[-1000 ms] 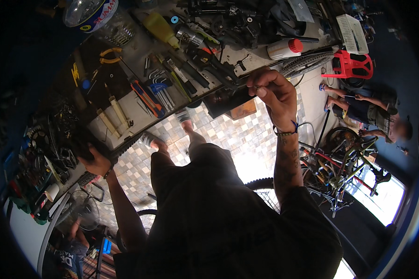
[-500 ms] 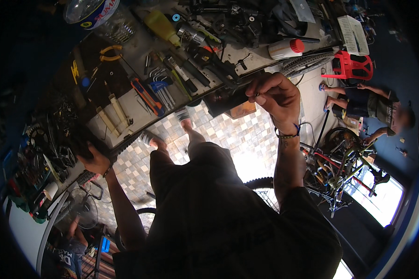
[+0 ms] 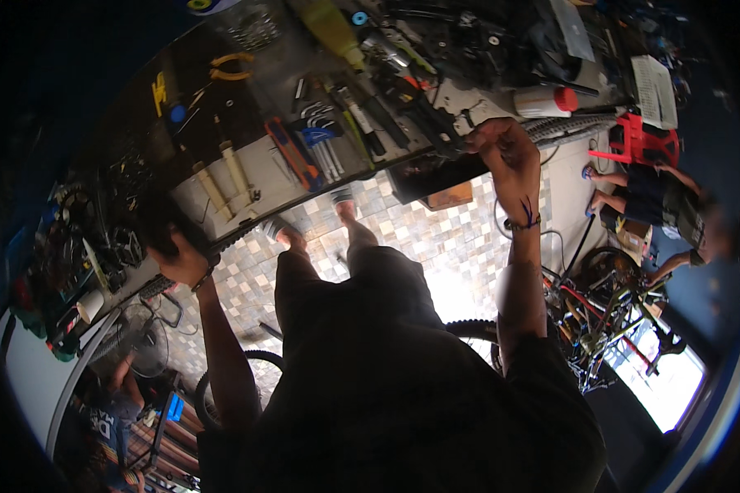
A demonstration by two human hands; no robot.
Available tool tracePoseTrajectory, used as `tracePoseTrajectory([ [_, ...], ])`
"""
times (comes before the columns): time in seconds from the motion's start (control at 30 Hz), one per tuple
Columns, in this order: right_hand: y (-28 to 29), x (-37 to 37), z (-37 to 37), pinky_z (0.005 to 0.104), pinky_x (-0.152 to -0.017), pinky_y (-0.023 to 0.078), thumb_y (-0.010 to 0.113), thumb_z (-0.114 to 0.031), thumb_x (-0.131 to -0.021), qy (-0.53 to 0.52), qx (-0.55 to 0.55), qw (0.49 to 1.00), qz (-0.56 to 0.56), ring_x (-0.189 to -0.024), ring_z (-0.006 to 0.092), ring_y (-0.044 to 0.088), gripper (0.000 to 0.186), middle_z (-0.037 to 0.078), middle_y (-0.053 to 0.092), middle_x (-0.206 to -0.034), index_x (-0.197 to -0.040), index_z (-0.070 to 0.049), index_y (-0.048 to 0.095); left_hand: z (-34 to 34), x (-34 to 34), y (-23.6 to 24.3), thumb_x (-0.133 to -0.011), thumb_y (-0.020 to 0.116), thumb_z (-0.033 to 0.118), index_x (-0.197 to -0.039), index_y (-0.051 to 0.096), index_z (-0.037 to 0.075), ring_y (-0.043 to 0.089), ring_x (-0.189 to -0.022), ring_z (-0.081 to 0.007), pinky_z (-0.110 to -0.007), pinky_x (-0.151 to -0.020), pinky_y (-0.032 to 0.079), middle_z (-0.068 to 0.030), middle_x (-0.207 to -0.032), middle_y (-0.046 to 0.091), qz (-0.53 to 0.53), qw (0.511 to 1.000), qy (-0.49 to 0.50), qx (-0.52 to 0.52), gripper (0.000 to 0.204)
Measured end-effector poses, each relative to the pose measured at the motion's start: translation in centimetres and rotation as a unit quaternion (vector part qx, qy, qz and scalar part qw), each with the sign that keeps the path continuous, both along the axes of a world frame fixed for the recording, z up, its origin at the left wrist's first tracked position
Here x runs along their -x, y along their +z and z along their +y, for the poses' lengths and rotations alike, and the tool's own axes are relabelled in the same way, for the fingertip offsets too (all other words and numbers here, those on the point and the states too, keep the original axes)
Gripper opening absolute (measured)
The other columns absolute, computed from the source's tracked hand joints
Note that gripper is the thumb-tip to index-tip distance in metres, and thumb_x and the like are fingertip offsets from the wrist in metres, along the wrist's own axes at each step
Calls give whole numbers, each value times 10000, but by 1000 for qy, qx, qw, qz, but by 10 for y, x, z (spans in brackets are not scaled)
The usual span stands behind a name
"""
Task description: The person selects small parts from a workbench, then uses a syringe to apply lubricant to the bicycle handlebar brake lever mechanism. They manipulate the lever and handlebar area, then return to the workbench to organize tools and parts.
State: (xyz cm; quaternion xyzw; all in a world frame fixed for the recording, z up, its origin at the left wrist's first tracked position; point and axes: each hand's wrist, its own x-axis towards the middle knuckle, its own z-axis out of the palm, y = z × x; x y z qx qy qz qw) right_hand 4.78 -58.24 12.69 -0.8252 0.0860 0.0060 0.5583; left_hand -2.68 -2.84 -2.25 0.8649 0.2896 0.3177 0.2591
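Observation:
My left hand [image 3: 182, 263] rests at the left part of the workbench edge, beside a dark object in shadow; its thumb and fingers are apart. Over the bench's front edge, my right hand [image 3: 510, 156] is closed with its fingertips pinched together. Whatever is between them is too small or hidden to name. Near that hand lie a small metal tool [image 3: 467, 113] and a white bottle with a red lid [image 3: 543, 101]. Left of it are dark-handled tools [image 3: 430, 119], a blue hex key set [image 3: 322, 148] and an orange-and-blue utility knife [image 3: 294, 154].
Yellow-handled pliers [image 3: 232, 67], two pale syringe-like tubes [image 3: 234, 168] and a yellow bottle [image 3: 330, 33] lie on the workbench [image 3: 263, 185]. A bicycle tire [image 3: 574, 125] is by its right edge. A person [image 3: 666, 197] is near a red chair [image 3: 640, 141] and bicycles [image 3: 608, 304]; another person [image 3: 111, 419] is lower left.
The whole view has shifted, so the bench sits further right. My right hand has moved toward the bench and dipped forward, still pinched. My left hand stays at the bench's left.

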Motion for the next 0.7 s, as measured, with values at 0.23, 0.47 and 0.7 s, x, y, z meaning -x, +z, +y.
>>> tracePoseTrajectory([
  [0.23,-80,-29,-39,383,-722,567,708,-90,-935,29,347,937,-40,-766,276,712,123,128,743,-972,-1046,-45,734,-18,-5,17,-970,809,353,-1321,638,-80,714,-1138,-328,-430,-1028,523,-251,-1278,738,-35,998,-36,48,583],
  [0.47,-82,-31,-19,369,-680,558,702,-100,-987,-43,302,950,-62,-716,233,714,88,100,767,-1011,-1053,-54,738,14,7,22,-969,830,394,-1257,641,-44,602,-1217,-320,-485,-1066,454,-263,-1333,637,-34,997,7,-67,557],
  [0.7,-65,-6,80,383,-675,563,829,-130,-917,88,274,946,-149,-779,272,712,193,98,701,-937,-1079,-67,743,-85,-26,90,-1006,740,77,-1236,707,26,702,-901,-137,-295,-772,559,-73,-1100,751,6,952,-195,234,238],
])
